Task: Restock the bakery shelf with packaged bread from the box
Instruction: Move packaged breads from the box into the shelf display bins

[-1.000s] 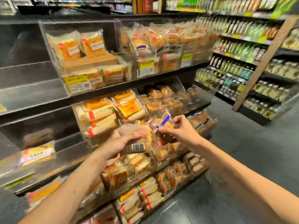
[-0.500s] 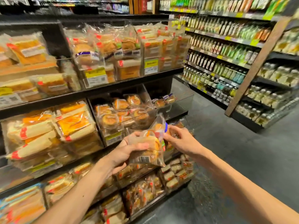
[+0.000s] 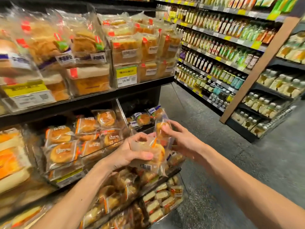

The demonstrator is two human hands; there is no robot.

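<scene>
Since the earlier frame both grips have moved right along the bakery shelf (image 3: 140, 87), to just before the blue-labelled buns (image 3: 142, 119). The left grip (image 3: 132, 151) is clenched around a bread packet (image 3: 149, 154), barcode (image 3: 146, 167) toward us, while the right grip (image 3: 181, 142) pinches a second packet (image 3: 162, 127), probably to separate them for placing. High above the grips a yellow price tag (image 3: 126, 75) reads 19.90; other labels are too blurred.
</scene>
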